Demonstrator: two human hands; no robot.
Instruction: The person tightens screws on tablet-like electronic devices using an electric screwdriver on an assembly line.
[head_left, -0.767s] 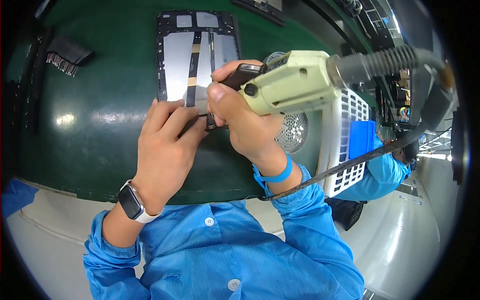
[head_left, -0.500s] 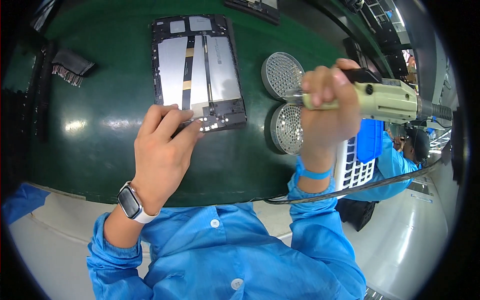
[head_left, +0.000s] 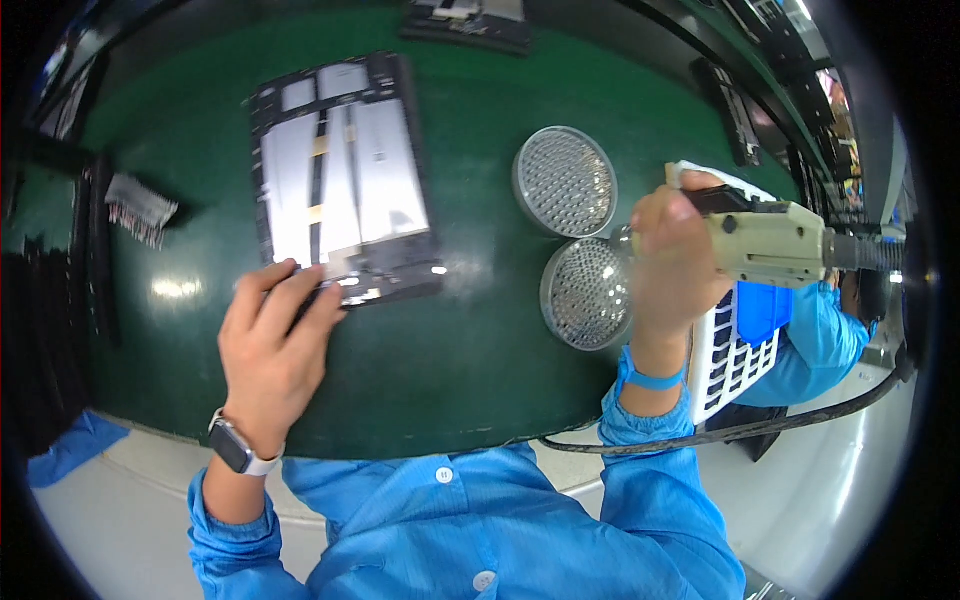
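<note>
An opened tablet [head_left: 383,190] with its silvery battery cells and dark ribbon cables exposed lies on the green tabletop, left of centre. My left hand [head_left: 272,345] grips its near edge, fingertips on the lower left part and thumb close by. In my closed right hand [head_left: 680,265] is a pale electric screwdriver [head_left: 775,242], held sideways with its cable end to the right. Its clear tip, partly blurred, reaches the right rim of the nearer round dish [head_left: 585,300]. Just beyond that stands a second round dish [head_left: 566,182] with a dotted, perforated-looking surface.
A white slotted tray [head_left: 704,375] with a blue bin [head_left: 762,312] stands at the right, beside another person's blue sleeve [head_left: 828,335]. A black cable [head_left: 740,437] crosses near my right forearm. A grey fringed cloth-like piece [head_left: 140,208] lies left; another dark device [head_left: 468,25] lies far back.
The whole view has shifted, so the table sits lower in the picture. Tablet and left hand are farther left of the dishes. The screwdriver has moved slightly right, still in my right hand.
</note>
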